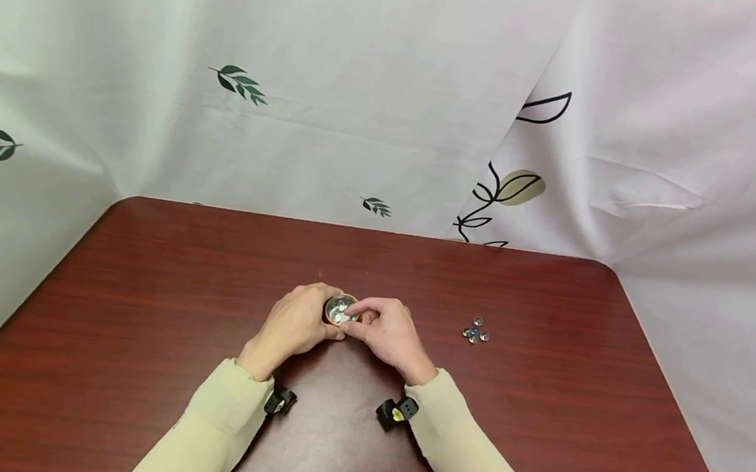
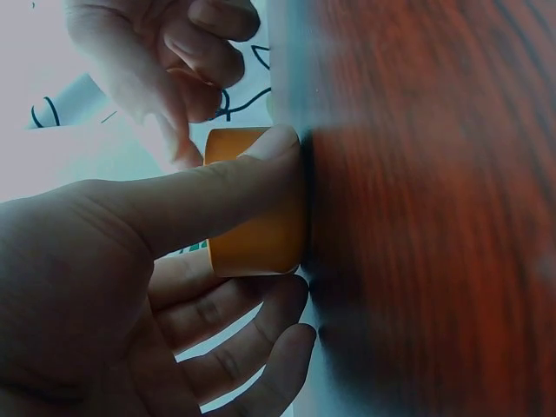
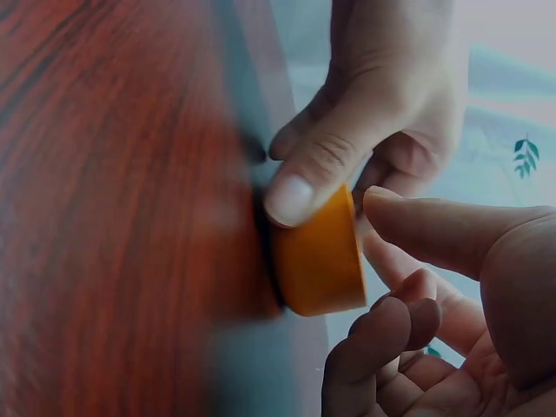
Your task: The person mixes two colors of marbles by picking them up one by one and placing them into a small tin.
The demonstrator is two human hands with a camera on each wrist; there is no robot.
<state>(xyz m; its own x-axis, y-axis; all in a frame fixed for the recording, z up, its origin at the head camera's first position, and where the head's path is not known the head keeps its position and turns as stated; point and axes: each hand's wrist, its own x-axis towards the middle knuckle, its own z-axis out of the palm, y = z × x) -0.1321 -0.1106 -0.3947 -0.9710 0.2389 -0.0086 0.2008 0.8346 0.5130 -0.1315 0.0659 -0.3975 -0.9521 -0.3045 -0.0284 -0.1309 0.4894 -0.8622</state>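
A small round orange container (image 2: pixel 261 234) stands on the table; its shiny silvery inside (image 1: pixel 338 308) shows from above. My left hand (image 1: pixel 299 319) grips its wall, with the thumb on the near side and the fingers around the far side. Over the open top is my right hand (image 1: pixel 390 332), its index finger reaching across the opening and its thumb tip right at the rim. Its other fingers are curled, as the right wrist view shows. I cannot tell whether the right fingertips pinch anything.
A small cluster of shiny, clear round pieces (image 1: pixel 475 331) lies on the reddish-brown wooden table (image 1: pixel 539 400), to the right of the hands. White cloth (image 1: pixel 361 115) with leaf prints hangs behind the table and along its sides. Each wrist wears a small black camera.
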